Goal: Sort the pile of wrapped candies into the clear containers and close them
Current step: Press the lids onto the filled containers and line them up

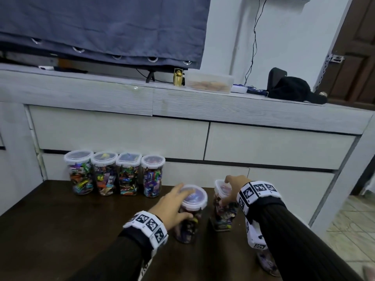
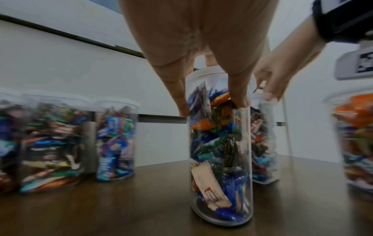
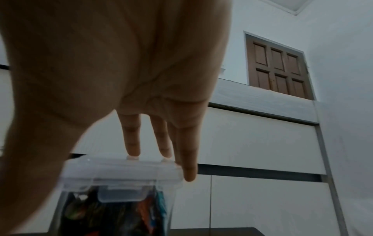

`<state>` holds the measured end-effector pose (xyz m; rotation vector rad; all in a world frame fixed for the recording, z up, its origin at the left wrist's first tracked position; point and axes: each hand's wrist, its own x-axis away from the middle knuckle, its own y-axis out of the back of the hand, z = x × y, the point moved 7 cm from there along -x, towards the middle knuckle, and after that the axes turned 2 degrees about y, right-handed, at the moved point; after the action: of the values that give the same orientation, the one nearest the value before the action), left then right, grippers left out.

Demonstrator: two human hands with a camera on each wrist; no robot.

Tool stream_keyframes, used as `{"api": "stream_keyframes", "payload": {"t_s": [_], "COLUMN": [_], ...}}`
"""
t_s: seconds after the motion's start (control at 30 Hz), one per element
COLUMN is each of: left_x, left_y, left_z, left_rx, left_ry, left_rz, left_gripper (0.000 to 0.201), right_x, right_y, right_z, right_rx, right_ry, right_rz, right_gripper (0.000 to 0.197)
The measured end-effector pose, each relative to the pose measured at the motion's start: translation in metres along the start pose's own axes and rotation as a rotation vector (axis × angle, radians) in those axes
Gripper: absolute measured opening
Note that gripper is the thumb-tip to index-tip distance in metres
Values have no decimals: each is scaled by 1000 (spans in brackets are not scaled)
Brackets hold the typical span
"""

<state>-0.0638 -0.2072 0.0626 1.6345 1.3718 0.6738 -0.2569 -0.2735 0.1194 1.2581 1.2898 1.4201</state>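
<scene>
A round clear container (image 1: 189, 224) full of wrapped candies stands on the dark table (image 1: 60, 230) with its lid on. My left hand (image 1: 174, 201) grips its top from above, fingers (image 2: 238, 94) curled down over the rim. Just to the right stands a square container (image 1: 222, 216) with a clip lid (image 3: 121, 169). My right hand (image 1: 231, 189) holds it from above, fingers (image 3: 132, 143) reaching over the far edge and thumb on the near side. Both containers (image 2: 220, 159) (image 2: 262, 143) stand upright on the table.
A row of several lidded candy containers (image 1: 113, 175) lines the table's back left, against the white drawer cabinet (image 1: 263, 145). Another filled container (image 1: 266, 260) stands under my right forearm near the table's right edge. Tiled floor (image 1: 353, 230) lies beyond that edge.
</scene>
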Motion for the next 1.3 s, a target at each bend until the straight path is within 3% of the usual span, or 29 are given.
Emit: {"api": "stream_keyframes", "payload": {"t_s": [0.1, 0.2, 0.3, 0.53, 0.77, 1.07, 1.17, 1.3], "left_x": [-6, -21, -39, -77, -111, -139, -137, -116], "left_y": [19, 34, 36, 40, 34, 31, 32, 31], "left_z": [21, 14, 8, 15, 41, 52, 53, 51], "left_rx": [-161, -539, -667, -727, -695, -628, -616, -590], "left_ry": [76, -3, -32, 53, 86, 71, 89, 145], "left_rz": [-25, -95, -105, -142, -130, -149, -118, -114], "left_gripper": [75, 70, 61, 44, 46, 47, 53, 79], "right_x": [-5, -13, -22, -53, -96, -122, -120, -110], "right_y": [2, 0, -7, -12, -12, -19, -22, -23], "right_z": [21, 40, 56, 73, 82, 73, 71, 69], "right_rx": [59, 68, 78, 84, 131, 120, 102, 77], "right_ry": [93, 174, 245, 263, 217, 208, 191, 136], "right_rz": [-36, -90, -111, -233, -294, -328, -300, -245], "right_gripper": [65, 65, 61, 50, 46, 60, 67, 79]}}
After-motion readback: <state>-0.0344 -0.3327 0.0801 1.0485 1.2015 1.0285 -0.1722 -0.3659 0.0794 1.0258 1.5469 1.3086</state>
